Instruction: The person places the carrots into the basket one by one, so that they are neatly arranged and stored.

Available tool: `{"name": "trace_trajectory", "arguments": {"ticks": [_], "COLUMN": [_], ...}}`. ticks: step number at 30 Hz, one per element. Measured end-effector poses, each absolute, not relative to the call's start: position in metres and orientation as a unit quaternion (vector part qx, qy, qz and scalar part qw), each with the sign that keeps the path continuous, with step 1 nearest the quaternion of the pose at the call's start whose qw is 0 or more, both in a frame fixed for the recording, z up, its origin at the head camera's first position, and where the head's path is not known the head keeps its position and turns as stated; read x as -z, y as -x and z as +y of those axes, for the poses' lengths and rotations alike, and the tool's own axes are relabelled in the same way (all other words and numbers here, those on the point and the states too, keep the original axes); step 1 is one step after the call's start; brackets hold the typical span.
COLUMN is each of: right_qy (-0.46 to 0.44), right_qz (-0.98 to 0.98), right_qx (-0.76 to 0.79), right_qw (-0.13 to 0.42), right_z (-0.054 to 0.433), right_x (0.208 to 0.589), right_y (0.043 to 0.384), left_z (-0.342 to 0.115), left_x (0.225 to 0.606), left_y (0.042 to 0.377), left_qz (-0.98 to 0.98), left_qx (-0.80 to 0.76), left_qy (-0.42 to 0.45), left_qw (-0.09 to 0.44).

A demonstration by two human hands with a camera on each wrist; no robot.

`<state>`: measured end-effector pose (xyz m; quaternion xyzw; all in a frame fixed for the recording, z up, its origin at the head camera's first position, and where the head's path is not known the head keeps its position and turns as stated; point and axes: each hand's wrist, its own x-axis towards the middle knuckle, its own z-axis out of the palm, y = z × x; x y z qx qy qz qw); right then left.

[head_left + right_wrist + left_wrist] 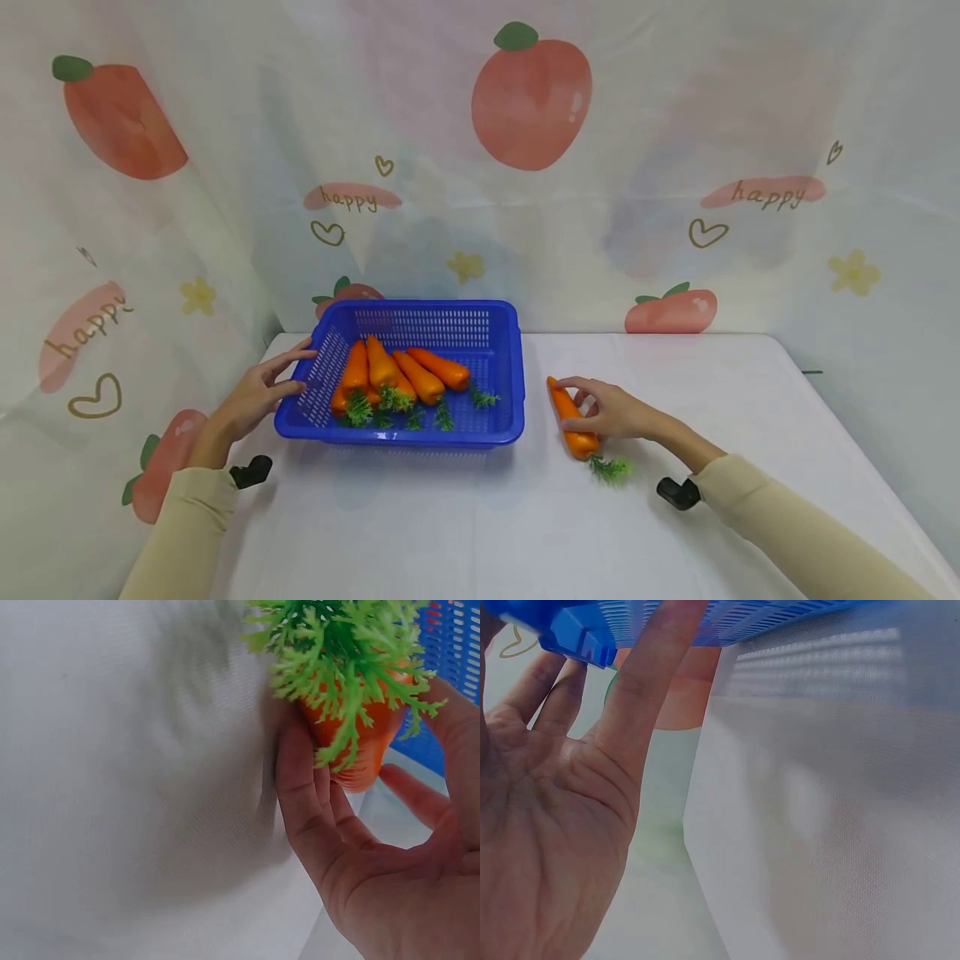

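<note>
A blue plastic basket (405, 435) stands left of the middle of the table, and several orange carrots (382, 362) with green leafy tops lie in it. My left hand (251, 400) touches the basket's left rim and side with extended fingers; the left wrist view shows the palm (547, 802) below the basket's edge. To the right of the basket, my right hand (618, 412) holds a single carrot (573, 425) between thumb and curled fingers. This carrot lies at a slant, its leaves towards me. Seen from the right wrist, its green leaves (345, 660) partly cover the orange body.
A white cloth covers the table (420, 533). Behind and beside it hang pale curtains (562, 233) printed with fruit and flowers. A black wrist device (251, 472) sits by the left sleeve, another black device (678, 493) by the right sleeve.
</note>
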<state>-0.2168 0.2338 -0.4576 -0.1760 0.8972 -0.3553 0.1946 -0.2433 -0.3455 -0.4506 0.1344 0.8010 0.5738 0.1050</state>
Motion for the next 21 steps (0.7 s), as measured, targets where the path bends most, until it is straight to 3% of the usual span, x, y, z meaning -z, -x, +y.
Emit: {"name": "trace_trajectory", "arguments": {"ticks": [21], "right_qy": [0.182], "right_qz": [0.904], "right_qx": [0.336], "right_qw": [0.193], "right_z": [0.2300], "right_x": [0.4537], "right_y": [0.2173], "left_z": [-0.3460], "left_x": [0.4507], "left_y": [0.2417], "left_qz": [0.801], "left_qx": [-0.573], "left_qy": [-0.142], "left_qw": [0.104]}}
